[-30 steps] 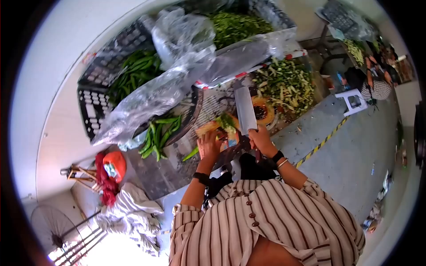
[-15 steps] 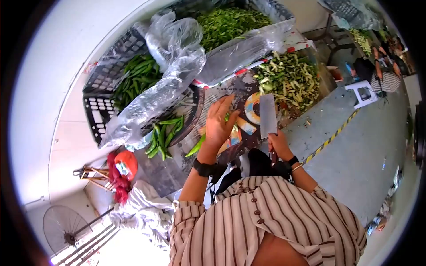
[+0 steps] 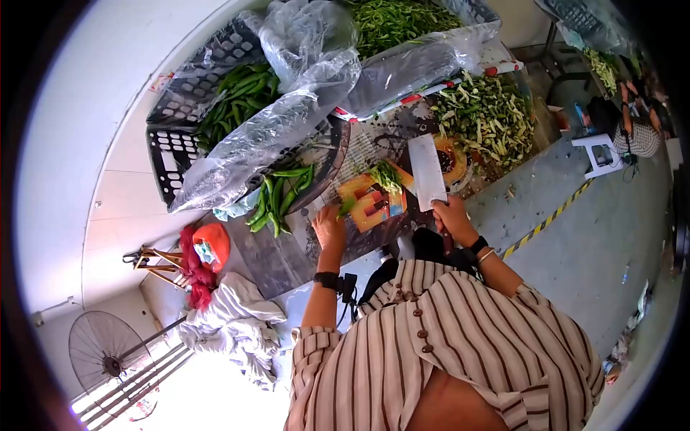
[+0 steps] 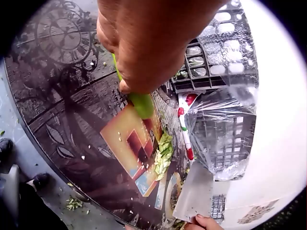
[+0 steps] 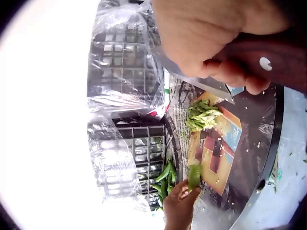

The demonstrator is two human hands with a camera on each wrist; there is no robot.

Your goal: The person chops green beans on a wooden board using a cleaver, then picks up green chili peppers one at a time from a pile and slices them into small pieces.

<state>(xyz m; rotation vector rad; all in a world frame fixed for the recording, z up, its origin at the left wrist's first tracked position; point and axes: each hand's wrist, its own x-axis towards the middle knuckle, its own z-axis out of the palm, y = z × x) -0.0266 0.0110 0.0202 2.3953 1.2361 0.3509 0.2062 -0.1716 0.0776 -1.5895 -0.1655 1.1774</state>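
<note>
My left hand point(image 3: 330, 228) pinches a green pepper point(image 5: 194, 177) near the table's front edge; in the left wrist view the pepper's wide end point(image 4: 142, 105) pokes out below the fingers. My right hand point(image 3: 453, 221) grips the dark handle of a cleaver, its broad blade point(image 3: 428, 171) pointing away from me over the table. Between the hands lies a small heap of sliced pepper point(image 3: 386, 176), beside an orange printed patch of the tabletop point(image 4: 125, 136). The blade does not touch the pepper.
Whole peppers point(image 3: 277, 201) lie left of my left hand. A large pile of slices point(image 3: 485, 118) sits at the right. Behind stand plastic-lined crates point(image 3: 172, 161) with peppers and slices. A white stool point(image 3: 598, 155) and another person point(image 3: 637, 136) are at the far right.
My left hand reached over the sliced heap, then came back left to the pepper and now holds it. The cleaver first swung right, away from the heap, and remains in my right hand.
</note>
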